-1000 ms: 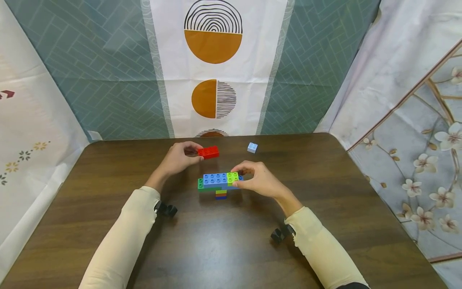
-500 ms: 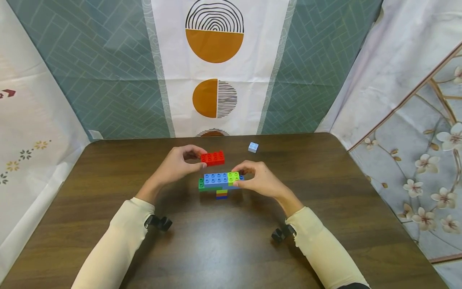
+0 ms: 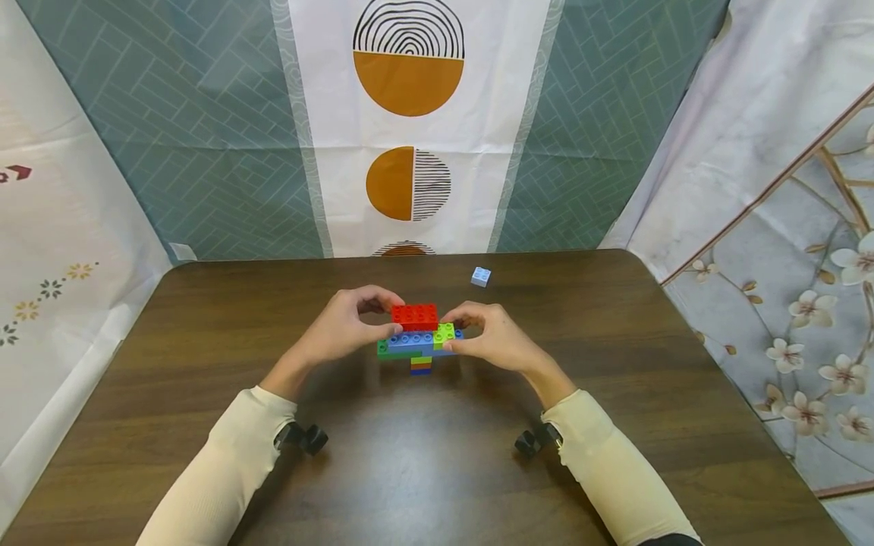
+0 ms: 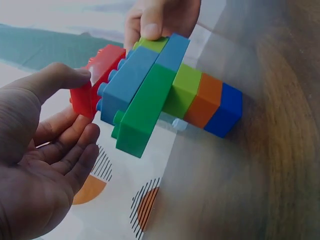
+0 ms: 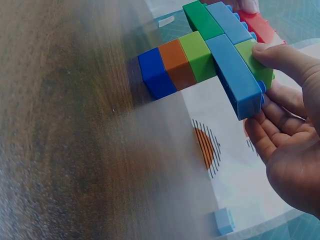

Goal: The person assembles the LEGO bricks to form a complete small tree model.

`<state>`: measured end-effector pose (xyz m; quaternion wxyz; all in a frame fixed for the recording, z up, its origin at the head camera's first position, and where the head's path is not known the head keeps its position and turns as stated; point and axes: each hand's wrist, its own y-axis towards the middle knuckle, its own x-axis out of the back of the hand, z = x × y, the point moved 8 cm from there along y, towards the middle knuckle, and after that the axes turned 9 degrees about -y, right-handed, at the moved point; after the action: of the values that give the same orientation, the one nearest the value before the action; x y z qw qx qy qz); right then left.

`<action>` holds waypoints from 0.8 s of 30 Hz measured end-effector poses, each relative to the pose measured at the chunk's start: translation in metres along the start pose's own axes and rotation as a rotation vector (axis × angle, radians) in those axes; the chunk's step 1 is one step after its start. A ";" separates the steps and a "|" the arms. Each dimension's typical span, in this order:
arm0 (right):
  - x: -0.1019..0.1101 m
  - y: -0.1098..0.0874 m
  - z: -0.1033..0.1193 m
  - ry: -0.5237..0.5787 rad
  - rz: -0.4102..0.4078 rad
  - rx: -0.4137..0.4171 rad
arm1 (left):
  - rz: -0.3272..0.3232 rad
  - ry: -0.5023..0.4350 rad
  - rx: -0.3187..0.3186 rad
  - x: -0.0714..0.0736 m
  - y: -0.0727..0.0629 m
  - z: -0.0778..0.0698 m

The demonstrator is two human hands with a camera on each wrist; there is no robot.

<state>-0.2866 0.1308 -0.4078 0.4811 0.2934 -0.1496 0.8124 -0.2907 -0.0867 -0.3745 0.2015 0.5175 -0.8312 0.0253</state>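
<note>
My left hand (image 3: pixel 348 326) pinches a red building brick (image 3: pixel 414 317) between thumb and fingers. The brick lies over the studs of a blue brick (image 4: pixel 129 82); whether it is pressed fully down I cannot tell. My right hand (image 3: pixel 495 337) grips a small lime brick (image 3: pixel 444 334) beside that blue one, at the top right of the build. Under these run a green brick (image 4: pixel 145 110) and a second blue brick (image 5: pixel 235 75), end to end. A narrow stem of lime (image 4: pixel 184 92), orange (image 4: pixel 204 101) and dark blue (image 4: pixel 225 111) bricks carries them, standing on the table.
A pale blue brick (image 3: pixel 481 277) lies alone near the back edge of the brown wooden table (image 3: pixel 423 455). Patterned cloth (image 3: pixel 314 152) hangs behind the table, with more fabric at both sides.
My left hand has brought the red brick toward me and to the right, from behind the build to over its upper blue brick. The right hand has kept its grip in place.
</note>
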 end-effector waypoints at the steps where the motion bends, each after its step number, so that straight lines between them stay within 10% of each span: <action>1: 0.000 0.000 0.000 -0.002 -0.002 0.002 | 0.003 0.000 0.000 -0.001 0.000 0.000; 24: 0.000 -0.001 0.003 -0.017 -0.005 0.002 | 0.001 -0.025 -0.041 -0.017 -0.007 0.001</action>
<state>-0.2850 0.1295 -0.4061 0.4817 0.3013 -0.1519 0.8088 -0.2786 -0.0761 -0.3825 0.2015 0.5132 -0.8343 0.0019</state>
